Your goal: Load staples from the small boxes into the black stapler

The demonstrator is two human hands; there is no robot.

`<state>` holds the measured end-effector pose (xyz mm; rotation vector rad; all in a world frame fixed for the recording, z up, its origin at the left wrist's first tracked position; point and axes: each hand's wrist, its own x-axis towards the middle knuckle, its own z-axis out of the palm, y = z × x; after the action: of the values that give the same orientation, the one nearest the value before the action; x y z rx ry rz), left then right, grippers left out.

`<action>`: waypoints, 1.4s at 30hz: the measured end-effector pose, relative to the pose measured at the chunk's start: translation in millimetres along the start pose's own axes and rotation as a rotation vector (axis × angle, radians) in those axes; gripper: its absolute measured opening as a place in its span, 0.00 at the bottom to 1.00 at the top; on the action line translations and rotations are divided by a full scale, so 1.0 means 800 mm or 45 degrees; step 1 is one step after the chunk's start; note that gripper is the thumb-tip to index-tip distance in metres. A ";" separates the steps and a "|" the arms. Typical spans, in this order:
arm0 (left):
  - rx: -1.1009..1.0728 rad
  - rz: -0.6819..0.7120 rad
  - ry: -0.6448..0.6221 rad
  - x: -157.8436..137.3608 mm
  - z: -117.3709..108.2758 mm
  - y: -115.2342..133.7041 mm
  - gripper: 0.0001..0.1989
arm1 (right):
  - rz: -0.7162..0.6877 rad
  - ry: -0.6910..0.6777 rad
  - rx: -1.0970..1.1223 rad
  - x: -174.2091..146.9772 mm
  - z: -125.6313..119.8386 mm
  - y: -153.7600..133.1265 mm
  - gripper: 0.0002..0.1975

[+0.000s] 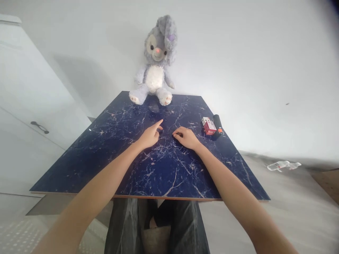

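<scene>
Left hand [150, 137] points, loosely uncurled, empty; right hand [186, 138] curls (gripping anything? can't tell); perhaps for elbow room, a box [209, 126] sits near the desk's [87, 165] right edge.

Blue tabletop [169, 176] with white veins; grey plush toy [155, 78]; red-and-white box [209, 126]

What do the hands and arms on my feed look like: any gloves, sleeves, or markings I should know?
Both the left hand and the right hand are bare, five-fingered human hands without gloves. No sleeves, watch, bracelet or cables show on either forearm, and I make out no markings. Rings or fine nail detail are too small to judge.
</scene>
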<state>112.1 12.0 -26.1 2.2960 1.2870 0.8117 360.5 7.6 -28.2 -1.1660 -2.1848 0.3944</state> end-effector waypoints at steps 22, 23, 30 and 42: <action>0.024 0.068 -0.021 -0.002 0.000 0.005 0.23 | -0.003 0.179 -0.152 0.005 -0.023 -0.009 0.10; 0.018 0.065 -0.019 -0.002 0.000 0.004 0.22 | 0.034 0.310 -0.215 0.004 -0.033 -0.008 0.11; 0.000 0.094 -0.010 -0.003 -0.002 0.005 0.19 | 0.798 1.204 -0.629 -0.019 -0.094 0.047 0.28; 0.170 0.123 0.094 -0.004 -0.005 0.003 0.20 | 1.155 0.750 -0.198 -0.028 -0.086 0.103 0.27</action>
<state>109.9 8.1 -22.8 2.4710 1.3072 0.8743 466.9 33.7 -27.1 -2.0215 -1.1138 0.1954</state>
